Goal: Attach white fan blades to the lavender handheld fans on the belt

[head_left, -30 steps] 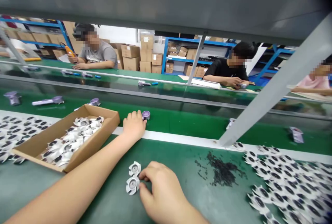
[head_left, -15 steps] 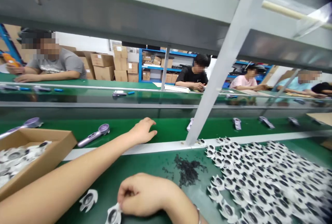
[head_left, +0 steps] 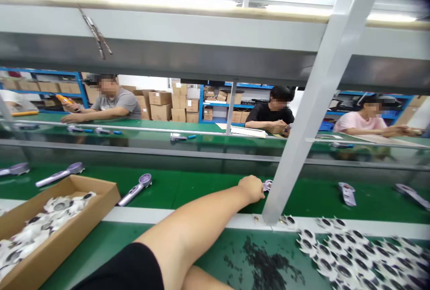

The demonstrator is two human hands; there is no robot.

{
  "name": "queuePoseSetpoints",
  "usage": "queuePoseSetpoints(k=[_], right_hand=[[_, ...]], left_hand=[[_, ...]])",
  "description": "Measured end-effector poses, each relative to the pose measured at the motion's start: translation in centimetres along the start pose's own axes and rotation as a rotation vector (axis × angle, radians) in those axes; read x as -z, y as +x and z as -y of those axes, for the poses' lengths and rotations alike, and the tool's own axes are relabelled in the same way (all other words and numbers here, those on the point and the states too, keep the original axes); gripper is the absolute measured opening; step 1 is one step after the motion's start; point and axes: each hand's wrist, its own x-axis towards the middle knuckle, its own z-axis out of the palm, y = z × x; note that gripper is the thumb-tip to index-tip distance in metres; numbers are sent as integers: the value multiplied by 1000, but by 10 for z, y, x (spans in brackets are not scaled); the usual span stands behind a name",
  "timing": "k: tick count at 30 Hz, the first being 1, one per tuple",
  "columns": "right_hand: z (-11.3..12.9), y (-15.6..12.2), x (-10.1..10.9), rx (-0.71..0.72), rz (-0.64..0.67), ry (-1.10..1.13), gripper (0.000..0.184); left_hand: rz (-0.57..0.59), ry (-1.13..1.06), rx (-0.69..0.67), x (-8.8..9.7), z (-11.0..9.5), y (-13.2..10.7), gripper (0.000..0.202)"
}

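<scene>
the handles (head_left: 131, 194) are looking like smooth plastic, the belt (head_left: 201, 187) is looking glossy, the box (head_left: 79, 232) is showing matt cardboard and the sleeve (head_left: 129, 268) matt cloth.

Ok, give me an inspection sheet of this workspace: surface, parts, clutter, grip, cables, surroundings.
Surface: green tabletop, green strip beyond a pale rail.
Parts: white finned parts spread at right, more in a cardboard box; purple handled parts along the strip.
Clutter: loose small black pieces on the tabletop.
Grip: left hand at another purple part by the slanted post, hold unclear; right hand out of view.
Cables: two thin hanging strands, possibly wires.
Surroundings: people opposite; cartons and blue shelving behind.
</scene>
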Motion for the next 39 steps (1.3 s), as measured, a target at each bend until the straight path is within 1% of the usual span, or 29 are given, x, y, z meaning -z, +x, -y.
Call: queuePoseSetpoints(k=[1, 3, 5, 7, 8, 10, 12, 13, 14, 16, 18, 20, 22, 24, 29, 32, 35, 39], right_hand=[[1, 0, 1, -14, 30, -17, 19], [3, -5, 7, -52, 109, -37, 8], [6, -15, 16, -62, 176, -57, 4], [9, -24, 26, -51, 208, -39, 5], [11, -26, 30, -55, 214, 9, 5], [13, -25, 36, -119, 236, 198, 3], [16, -21, 39, -185, 236, 429, 11], [17, -20, 41, -190, 210, 525, 15], [19, -19, 42, -171, 152, 594, 18], [22, -18, 45, -103, -8, 644, 20], [25, -20, 48, -77, -149, 628, 20], [27, -21, 49, -81, -240, 601, 19], [28, -21, 50, -109, -287, 591, 18], [28, -21, 50, -144, -331, 577, 17], [36, -23, 55, -153, -535, 492, 13], [40, -25, 61, -166, -639, 482, 15], [40, -26, 65, -166, -658, 470, 15], [37, -27, 68, -159, -656, 456, 13]], left_hand=[[-2, -9, 36, 1, 6, -5, 28], [-18, -38, 99, 4, 21, -21, 27], [-53, -84, 148, 10, 39, -45, 26], [-107, -150, 190, 16, 58, -77, 26], [-141, -189, 212, 19, 67, -95, 28], [-209, -282, 251, 23, 82, -131, 35], [-260, -386, 278, 26, 93, -168, 42], [-276, -436, 285, 26, 96, -186, 46], [-288, -480, 292, 26, 98, -203, 50], [-300, -550, 300, 24, 99, -234, 54], [-294, -608, 288, 22, 97, -258, 39], [-276, -668, 278, 20, 93, -276, 26], [-258, -717, 283, 19, 89, -286, 21], [-252, -734, 293, 20, 85, -291, 20], [-266, -675, 274, 22, 78, -292, 29], [-284, -545, 237, 22, 72, -292, 38], [-272, -436, 191, 20, 68, -290, 40], [-251, -432, 165, 17, 68, -288, 41]])
